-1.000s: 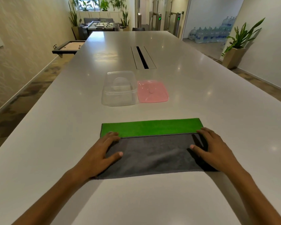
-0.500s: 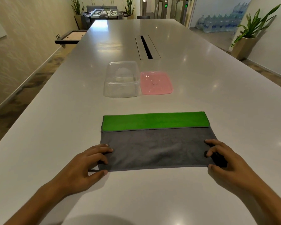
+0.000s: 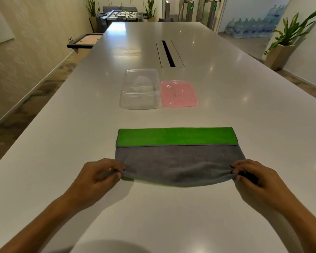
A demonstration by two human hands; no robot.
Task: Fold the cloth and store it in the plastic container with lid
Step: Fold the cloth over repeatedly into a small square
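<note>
A cloth, grey on top with a green band along its far edge, lies folded on the white table in front of me. My left hand pinches its near left corner and my right hand pinches its near right corner. The near edge is lifted slightly off the table and sags between the hands. Beyond the cloth stands an open clear plastic container, with its pink lid lying flat just to the right of it.
A long cable slot runs down the table's middle behind the container. The table's left edge drops to the floor on the left. A potted plant and water bottles stand far right.
Both hands slid from the top of the grey cloth to its near corners, closed on them and raised the near edge. The camera tilted down and closer.
</note>
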